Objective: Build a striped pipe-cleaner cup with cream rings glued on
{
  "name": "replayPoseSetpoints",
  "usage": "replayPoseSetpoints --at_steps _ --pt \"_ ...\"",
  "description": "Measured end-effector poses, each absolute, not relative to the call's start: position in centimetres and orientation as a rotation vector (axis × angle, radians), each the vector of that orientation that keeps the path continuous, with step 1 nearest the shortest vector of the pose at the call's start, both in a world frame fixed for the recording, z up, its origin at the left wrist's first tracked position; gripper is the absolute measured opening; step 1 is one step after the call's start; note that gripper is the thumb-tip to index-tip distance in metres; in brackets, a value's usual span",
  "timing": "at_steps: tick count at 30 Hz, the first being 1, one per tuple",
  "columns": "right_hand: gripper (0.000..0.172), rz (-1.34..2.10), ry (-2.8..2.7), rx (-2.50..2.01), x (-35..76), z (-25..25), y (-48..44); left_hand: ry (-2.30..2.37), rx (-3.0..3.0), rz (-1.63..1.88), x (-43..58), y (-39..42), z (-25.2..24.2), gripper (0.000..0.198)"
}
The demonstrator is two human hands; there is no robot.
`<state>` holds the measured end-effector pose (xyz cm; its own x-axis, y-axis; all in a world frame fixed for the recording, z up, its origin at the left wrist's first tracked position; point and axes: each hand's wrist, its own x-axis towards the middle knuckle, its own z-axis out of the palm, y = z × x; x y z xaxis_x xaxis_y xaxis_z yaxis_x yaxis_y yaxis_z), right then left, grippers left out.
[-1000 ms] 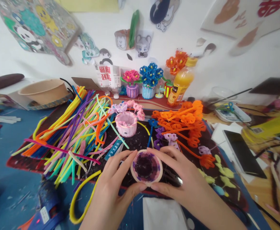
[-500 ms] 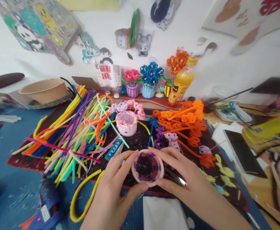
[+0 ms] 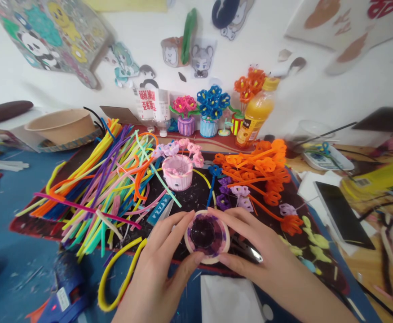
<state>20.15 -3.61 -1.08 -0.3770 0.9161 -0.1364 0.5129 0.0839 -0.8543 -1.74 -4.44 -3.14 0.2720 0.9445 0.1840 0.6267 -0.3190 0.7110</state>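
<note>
Between my two hands is a small round pot [image 3: 223, 244] with a cream rim and pink and purple patches inside; its middle looks dark. My left hand [image 3: 164, 251] grips its left side, thumb at the near edge and fingertips at the far edge. My right hand [image 3: 253, 242] holds the right side in the same way. Beyond them stands a pink pot [image 3: 178, 177] with pale pink and lilac flowers. A blue-handled cutter [image 3: 159, 208] lies left of it, and a metal tool [image 3: 250, 251], partly hidden, lies beside my right hand.
Many coloured pipe cleaners [image 3: 98, 188] spread over the left of the dark mat. Orange pipe-cleaner flowers [image 3: 263, 170] are heaped right. A blue glue gun [image 3: 64, 296] lies front left, a phone [image 3: 342, 215] at right. Flower pots and a juice bottle [image 3: 255, 112] line the wall.
My left thumb has shifted slightly up along the near edge of the pot. Otherwise both hands and the pot stay almost where they were.
</note>
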Motion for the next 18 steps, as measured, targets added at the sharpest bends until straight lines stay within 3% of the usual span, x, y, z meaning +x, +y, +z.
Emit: replayPoseSetpoints --at_steps 18 --pt "0.045 1.319 -1.846 -1.373 20.17 -1.35 -3.38 1.379 2.153 0.769 -2.21 -4.29 -3.46 0.050"
